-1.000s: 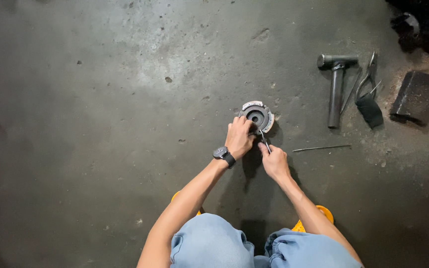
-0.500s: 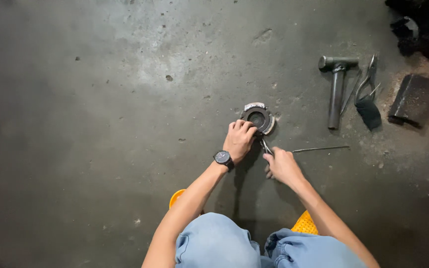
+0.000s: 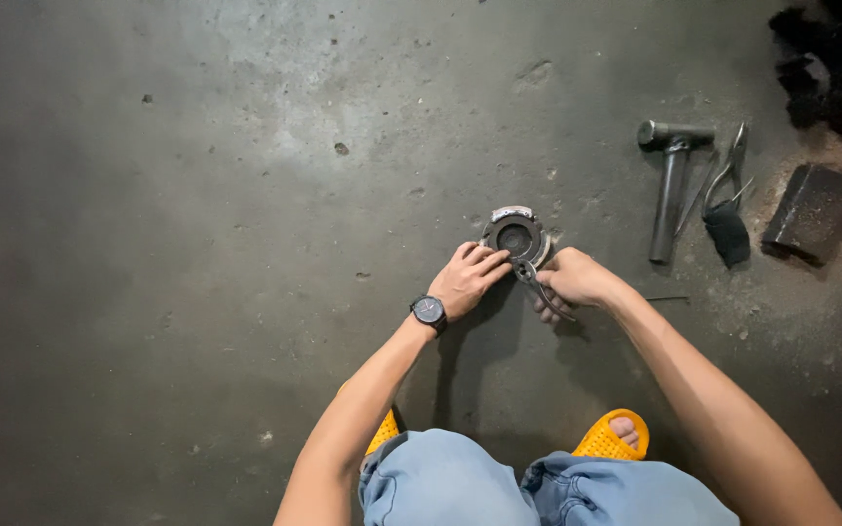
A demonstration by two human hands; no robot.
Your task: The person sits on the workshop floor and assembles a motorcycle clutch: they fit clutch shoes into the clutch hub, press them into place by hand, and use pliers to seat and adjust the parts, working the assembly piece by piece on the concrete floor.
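A round dark metal part (image 3: 518, 236) with a hollow centre lies on the concrete floor. My left hand (image 3: 470, 278), with a black watch on the wrist, rests its fingers on the part's near left edge and steadies it. My right hand (image 3: 575, 281) grips a small pair of pliers (image 3: 536, 285) whose jaws touch the part's near right rim.
A steel hammer (image 3: 669, 185) lies to the right, with another pair of pliers (image 3: 728, 200) beside it. A dark block (image 3: 811, 212) sits farther right and dark rags (image 3: 830, 68) fill the top right corner. A thin rod (image 3: 667, 298) lies by my right wrist. My yellow sandals (image 3: 616, 436) are below.
My right hand swung out to the right and has come back to the part with the pliers. My left hand stayed on the part.
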